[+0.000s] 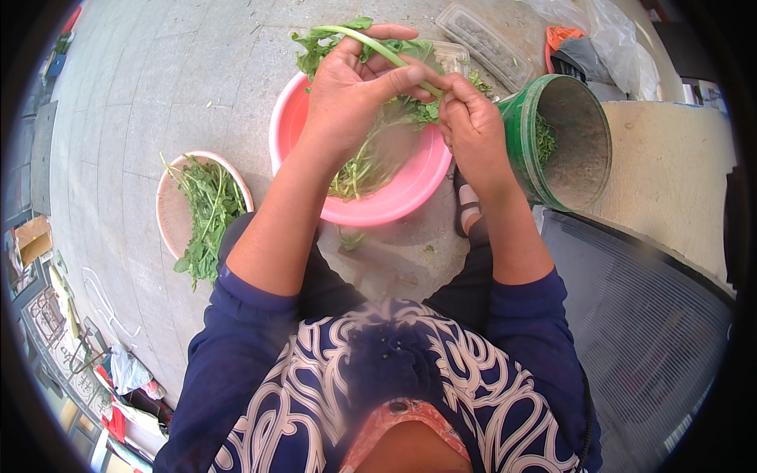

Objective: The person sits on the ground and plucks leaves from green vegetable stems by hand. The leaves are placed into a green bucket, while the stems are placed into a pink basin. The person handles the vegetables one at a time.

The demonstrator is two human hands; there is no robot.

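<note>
Between both hands stretches a leafy green vegetable stalk (378, 48), its leaves at the far left end. My left hand (361, 83) holds it along the stem, thumb laid over it. The cut end is pinched in the fingertips of my right hand (470, 115). Below them stands a pink plastic basin (390, 210) with a heap of leafy stalks (366, 168) inside, partly hidden by my hands and a blur on the lens. To the left, a pale pink basket (168, 204) holds more leafy greens (210, 207), some hanging over its rim.
A green bucket (523, 148) lies tipped at the right, scraps of greens (544, 141) inside. Behind the basin are clear plastic trays (488, 47) and plastic bags (621, 47). A ribbed grey panel (627, 331) borders my right side. Assorted goods (130, 378) line the far left.
</note>
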